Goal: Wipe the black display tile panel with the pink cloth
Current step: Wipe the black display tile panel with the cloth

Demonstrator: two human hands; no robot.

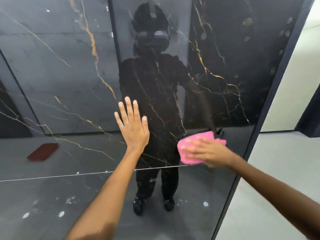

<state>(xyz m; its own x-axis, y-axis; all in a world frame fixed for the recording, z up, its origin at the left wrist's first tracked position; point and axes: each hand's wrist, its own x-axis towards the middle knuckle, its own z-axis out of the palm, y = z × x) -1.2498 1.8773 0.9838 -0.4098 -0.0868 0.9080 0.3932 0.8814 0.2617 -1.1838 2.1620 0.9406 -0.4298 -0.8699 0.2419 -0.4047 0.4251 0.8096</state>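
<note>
The black display tile panel [69,70] fills most of the view; it is glossy black marble with gold and white veins and mirrors the room and a person. My left hand [132,125] lies flat on the panel near its middle, fingers spread, holding nothing. My right hand [207,152] presses a folded pink cloth [186,149] against the panel's lower right, fingers flat over it. The cloth looks blurred. A thin horizontal joint line [69,174] crosses the panel below both hands.
A dark frame edge [270,94] bounds the panel on the right. Beyond it lie a pale wall [297,84] and light floor [270,187]. A red rectangle [43,151] shows as a reflection at lower left.
</note>
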